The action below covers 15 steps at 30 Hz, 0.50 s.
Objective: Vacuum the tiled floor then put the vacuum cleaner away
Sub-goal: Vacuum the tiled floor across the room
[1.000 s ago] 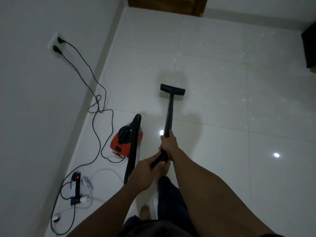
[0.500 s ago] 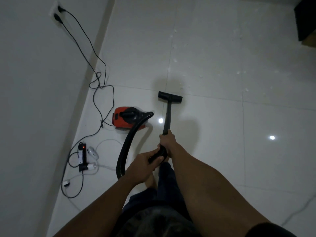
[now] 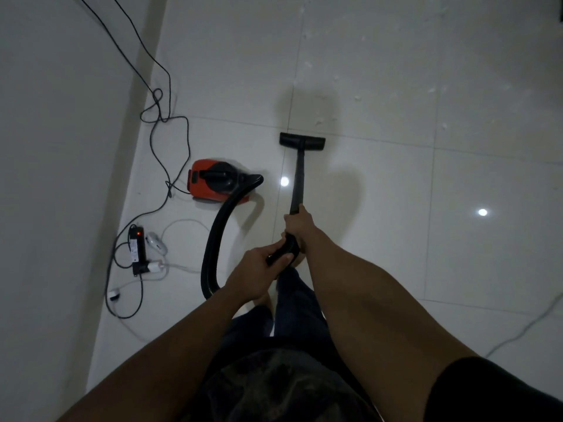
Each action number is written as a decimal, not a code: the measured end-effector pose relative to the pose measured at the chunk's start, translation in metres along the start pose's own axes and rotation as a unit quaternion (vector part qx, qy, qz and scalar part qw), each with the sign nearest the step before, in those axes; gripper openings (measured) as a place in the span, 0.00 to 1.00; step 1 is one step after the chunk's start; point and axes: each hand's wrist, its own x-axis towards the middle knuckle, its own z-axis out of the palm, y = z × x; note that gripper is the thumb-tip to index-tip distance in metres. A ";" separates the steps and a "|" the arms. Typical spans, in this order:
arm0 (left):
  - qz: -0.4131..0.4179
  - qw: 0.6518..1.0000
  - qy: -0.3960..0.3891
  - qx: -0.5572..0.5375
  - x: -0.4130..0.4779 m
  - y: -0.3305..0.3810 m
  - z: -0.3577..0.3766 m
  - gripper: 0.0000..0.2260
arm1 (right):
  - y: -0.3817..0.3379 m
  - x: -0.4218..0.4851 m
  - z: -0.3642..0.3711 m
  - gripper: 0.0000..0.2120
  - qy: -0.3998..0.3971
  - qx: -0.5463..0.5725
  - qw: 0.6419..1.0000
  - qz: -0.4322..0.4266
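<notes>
A small red and black vacuum cleaner [image 3: 213, 183] sits on the white tiled floor [image 3: 396, 239] near the left wall. Its black hose [image 3: 217, 239] curves from the body down and back up to the wand. My right hand [image 3: 298, 225] grips the black wand [image 3: 298, 178] higher up. My left hand [image 3: 259, 269] holds the wand's lower handle end. The flat black floor nozzle [image 3: 302, 141] rests on the tiles ahead of me, just short of scattered white specks [image 3: 326, 117].
Black cables [image 3: 161, 117] loop along the left wall [image 3: 61, 147]. A black power strip [image 3: 138, 249] with a red light, white plugs and white cords lies by the skirting. Another thin cord [image 3: 530, 324] crosses the floor at the right. My legs stand below the hands.
The nozzle has been drawn back toward me across the tiles. My view has tilted down, so the wall socket and door left the frame. The vacuum body has turned and its hose now curves out.
</notes>
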 end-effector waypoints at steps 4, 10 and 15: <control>0.000 1.000 -0.005 -0.001 0.030 0.021 0.005 0.20 | -0.018 0.020 -0.021 0.28 0.014 0.050 0.998 0.025; -0.032 0.999 0.008 -0.005 0.082 0.056 0.016 0.22 | -0.057 0.056 -0.058 0.31 0.010 0.055 0.998 0.033; -0.034 0.999 0.021 -0.021 0.128 0.085 0.029 0.21 | -0.095 0.085 -0.091 0.34 0.001 0.024 0.999 0.022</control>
